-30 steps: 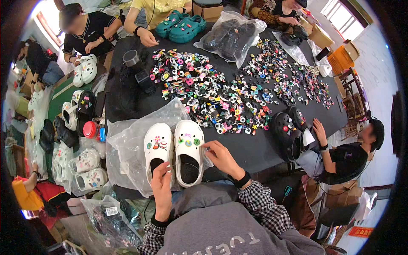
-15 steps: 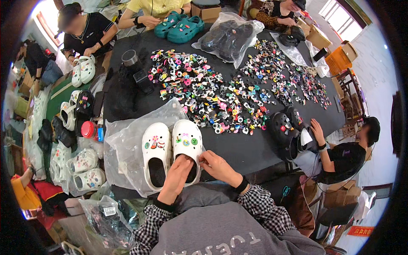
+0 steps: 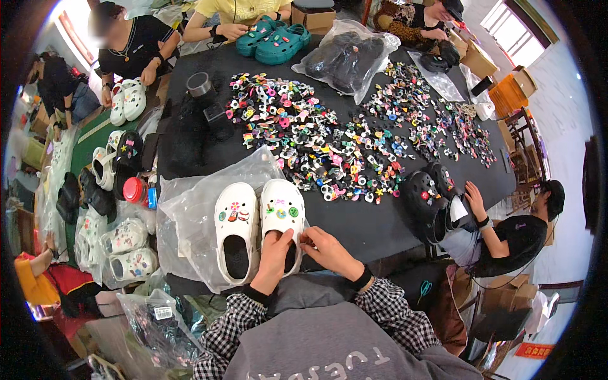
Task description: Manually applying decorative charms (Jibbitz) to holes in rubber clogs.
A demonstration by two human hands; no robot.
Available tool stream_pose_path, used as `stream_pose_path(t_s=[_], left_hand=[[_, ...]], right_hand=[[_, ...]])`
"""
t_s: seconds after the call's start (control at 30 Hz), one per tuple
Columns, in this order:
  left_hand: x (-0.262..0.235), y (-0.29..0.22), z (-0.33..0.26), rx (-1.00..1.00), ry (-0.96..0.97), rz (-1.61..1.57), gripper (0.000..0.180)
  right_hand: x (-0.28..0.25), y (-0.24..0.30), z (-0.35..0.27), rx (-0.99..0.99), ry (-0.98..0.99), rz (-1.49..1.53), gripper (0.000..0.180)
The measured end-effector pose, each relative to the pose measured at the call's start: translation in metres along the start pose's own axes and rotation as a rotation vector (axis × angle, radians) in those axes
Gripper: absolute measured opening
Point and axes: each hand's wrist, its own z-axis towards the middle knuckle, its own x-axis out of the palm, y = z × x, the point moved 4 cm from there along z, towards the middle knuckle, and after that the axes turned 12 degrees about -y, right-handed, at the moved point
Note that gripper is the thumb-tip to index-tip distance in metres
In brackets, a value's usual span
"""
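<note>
Two white clogs lie side by side on a clear plastic bag [image 3: 190,215] at the near edge of the black table [image 3: 380,228]. The left clog [image 3: 235,231] and the right clog [image 3: 282,215] both carry small coloured charms on top. My left hand [image 3: 273,259] lies over the heel opening of the right clog, fingers reaching into it. My right hand [image 3: 324,248] pinches that clog's right rim beside it.
A wide spread of colourful shoe charms [image 3: 329,136] covers the table's middle. Teal clogs [image 3: 273,39] and a bag of black clogs [image 3: 348,56] lie at the far side. A person at the right handles black clogs [image 3: 430,193]. More clogs [image 3: 114,164] are piled at the left.
My left hand moved from the left clog across onto the right clog's opening. My right hand dropped from the right clog's top to its right rim.
</note>
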Motion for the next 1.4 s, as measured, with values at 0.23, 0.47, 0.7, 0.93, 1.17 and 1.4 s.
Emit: stream_pose_path(t_s=[0.23, 0.47, 0.7, 0.93, 1.17, 1.4], left_hand=[[-0.006, 0.007, 0.004, -0.005, -0.025, 0.033, 0.032], [-0.014, 0.014, 0.007, -0.018, -0.047, 0.022, 0.026], [-0.008, 0.008, 0.009, 0.109, -0.091, -0.014, 0.022], [0.000, 0.003, 0.006, 0.076, -0.097, -0.118, 0.023], [-0.005, 0.011, 0.013, 0.073, -0.115, -0.092, 0.024], [-0.008, 0.015, 0.016, 0.100, -0.102, -0.074, 0.027]], right_hand=[[-0.001, 0.001, 0.001, 0.043, 0.033, 0.030, 0.019], [-0.001, 0.003, 0.002, 0.056, 0.037, 0.040, 0.019], [0.001, 0.004, 0.002, 0.044, 0.025, 0.030, 0.016], [0.001, 0.001, 0.000, 0.063, 0.019, 0.059, 0.017], [-0.005, 0.003, 0.010, 0.078, 0.089, 0.069, 0.018], [-0.014, 0.010, 0.041, 0.050, -0.030, 0.047, 0.015]])
